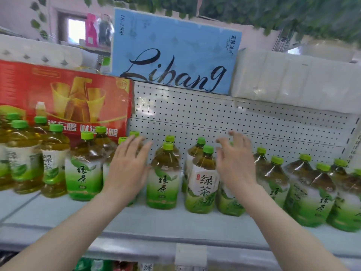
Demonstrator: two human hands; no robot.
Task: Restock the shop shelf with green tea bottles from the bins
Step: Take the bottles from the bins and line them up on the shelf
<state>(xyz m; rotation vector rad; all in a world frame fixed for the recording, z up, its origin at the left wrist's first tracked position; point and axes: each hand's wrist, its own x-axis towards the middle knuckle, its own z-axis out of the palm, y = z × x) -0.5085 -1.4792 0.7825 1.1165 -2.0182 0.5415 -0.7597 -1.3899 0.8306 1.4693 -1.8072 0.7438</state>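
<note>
White shelf [175,222], pegboard back [214,118]; green tea bottles [166,180] upright in rows, caps at 12 o'clock. Both empty, fingers spread: left hand [128,169], right hand [237,167]. Two front bottles between hands; right one just at 9 o'clock of right hand, nearer. Contact unclear.

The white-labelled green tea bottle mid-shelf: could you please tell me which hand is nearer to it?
Right. The right hand is directly beside the white-labelled bottle on its right; the left hand is off to its left, beyond another bottle.
</note>
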